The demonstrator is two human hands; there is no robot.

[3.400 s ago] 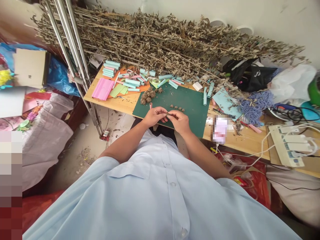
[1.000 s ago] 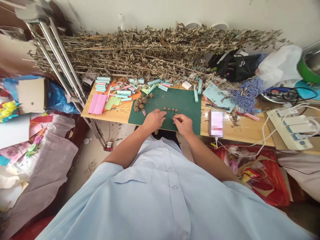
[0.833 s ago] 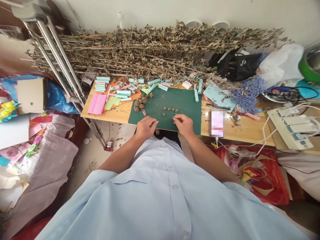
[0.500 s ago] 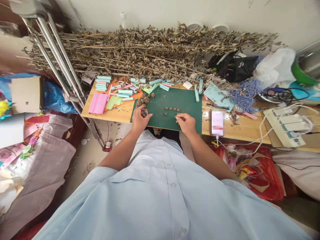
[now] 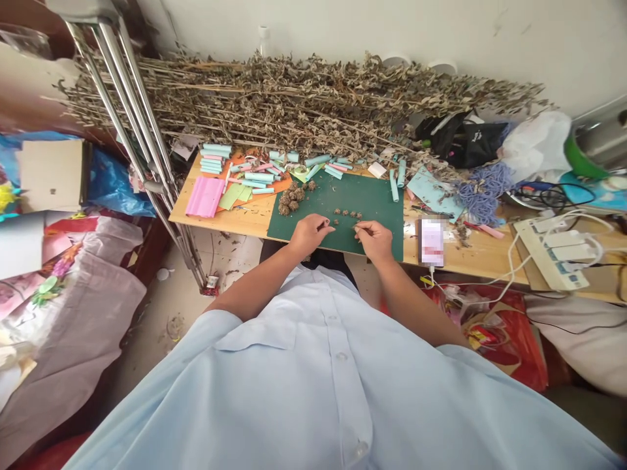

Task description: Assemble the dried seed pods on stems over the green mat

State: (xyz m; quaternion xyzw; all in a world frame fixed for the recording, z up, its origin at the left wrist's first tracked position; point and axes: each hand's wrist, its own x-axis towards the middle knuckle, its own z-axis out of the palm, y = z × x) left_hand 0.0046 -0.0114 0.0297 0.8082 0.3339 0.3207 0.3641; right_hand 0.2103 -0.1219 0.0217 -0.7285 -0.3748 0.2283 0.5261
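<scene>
A green cutting mat (image 5: 377,196) lies on the wooden table. My left hand (image 5: 309,235) hovers over its front edge, thumb and fingers curled together around something too small to make out. Close to its right, my right hand (image 5: 376,241) has thumb and forefinger pinched at the mat; what they hold, if anything, is hidden. Just beyond the fingertips runs a short row of small brown crumbly balls (image 5: 345,213), with another small ball (image 5: 336,222) beside the left fingertips. A pile of larger brown clumps (image 5: 290,198) sits at the mat's left side.
Rolled blue and pink papers (image 5: 259,177) and a pink paper stack (image 5: 204,196) lie left. Dried leafy stalks (image 5: 274,98) cover the table's back. To the right are a phone (image 5: 431,241) on a cable, purple cord (image 5: 484,189) and a power strip (image 5: 551,251). A metal tripod (image 5: 142,143) stands left.
My left hand has moved right, away from the pile of clumps and nearer my right hand. My right hand stays pinched near the small balls. The whole view has shifted slightly.
</scene>
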